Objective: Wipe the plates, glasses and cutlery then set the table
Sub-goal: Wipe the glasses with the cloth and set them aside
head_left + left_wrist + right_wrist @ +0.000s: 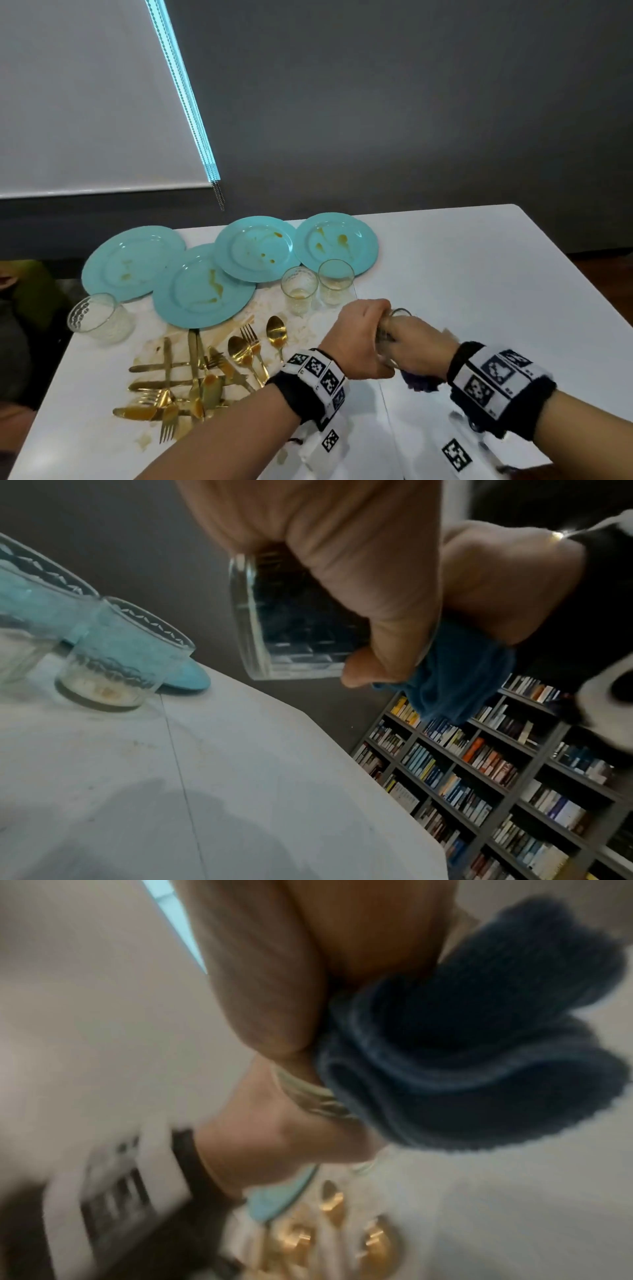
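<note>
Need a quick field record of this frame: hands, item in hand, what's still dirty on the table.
left hand: grips glass
right hand: holds blue cloth at the glass's mouth
plates: four, teal, stained, overlapping
other glasses: three on table, two with residue
cutlery: gold, piled, smeared
table: white, stained near cutlery

My left hand (359, 339) covers most of the glass (399, 313) I hold; from the head view only a sliver of its rim shows past my knuckles. My right hand (416, 346) hides the glass's mouth, and of the blue cloth (416, 383) just a tuft peeks out under that wrist. How far the cloth reaches inside, I cannot tell. The right wrist view is smeared with blur: the gold cutlery (329, 1199) there is mere blobs, perhaps spoon bowls. In the left wrist view the picture's left edge cuts off one standing glass (20, 631).
</note>
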### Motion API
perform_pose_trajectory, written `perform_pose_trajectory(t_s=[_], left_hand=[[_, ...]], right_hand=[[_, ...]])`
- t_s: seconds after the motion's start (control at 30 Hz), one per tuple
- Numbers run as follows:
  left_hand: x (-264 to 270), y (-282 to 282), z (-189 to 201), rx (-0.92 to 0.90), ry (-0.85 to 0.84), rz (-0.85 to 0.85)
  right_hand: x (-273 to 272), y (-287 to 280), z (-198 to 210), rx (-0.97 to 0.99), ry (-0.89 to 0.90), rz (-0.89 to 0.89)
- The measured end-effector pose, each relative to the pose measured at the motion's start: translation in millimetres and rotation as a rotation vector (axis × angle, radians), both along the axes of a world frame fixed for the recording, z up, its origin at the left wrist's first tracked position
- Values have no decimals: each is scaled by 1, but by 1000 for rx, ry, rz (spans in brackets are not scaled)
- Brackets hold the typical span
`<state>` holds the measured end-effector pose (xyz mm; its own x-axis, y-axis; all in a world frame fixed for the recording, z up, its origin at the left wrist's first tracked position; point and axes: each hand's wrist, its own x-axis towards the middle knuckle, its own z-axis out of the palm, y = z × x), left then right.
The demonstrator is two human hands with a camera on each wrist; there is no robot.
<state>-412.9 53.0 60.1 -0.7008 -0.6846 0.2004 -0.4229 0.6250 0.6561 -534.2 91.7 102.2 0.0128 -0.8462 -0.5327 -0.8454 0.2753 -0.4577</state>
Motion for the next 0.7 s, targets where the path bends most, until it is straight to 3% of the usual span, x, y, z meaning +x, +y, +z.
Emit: perform_pose_trajectory(t_s=[0.07, 0.1, 0.13, 0.17, 0.27, 0.33, 0.4, 0.47, 0.57, 0.63, 0.7], left_hand=[[15, 1, -2, -91, 48, 30], [26, 0, -4, -124, 62, 36], [37, -2, -3, -149, 59, 24], [49, -3, -1, -142, 19, -14], [83, -4, 13, -7, -233, -175], [99, 1, 14, 132, -339, -225], [112, 5, 13, 159, -323, -191], [125, 9, 9, 54, -304, -166], [142, 18, -3, -66, -273, -145], [151, 21, -3, -55, -279, -163], [159, 18, 3, 4, -269, -159]], right_hand=[[21, -1, 8, 33, -497, -404], [33, -2, 13, 66, -705, -533], [44, 0, 15, 80, -788, -535], [53, 3, 11, 54, -742, -425], [77, 14, 3, 6, -63, 319], [90, 22, -3, 43, 265, 620], [106, 23, -9, -33, 273, 656], [124, 24, -12, -59, 166, 416], [140, 26, -18, -46, -291, 15], [148, 29, -13, -50, -352, 22], [156, 28, -7, -3, -121, 204]])
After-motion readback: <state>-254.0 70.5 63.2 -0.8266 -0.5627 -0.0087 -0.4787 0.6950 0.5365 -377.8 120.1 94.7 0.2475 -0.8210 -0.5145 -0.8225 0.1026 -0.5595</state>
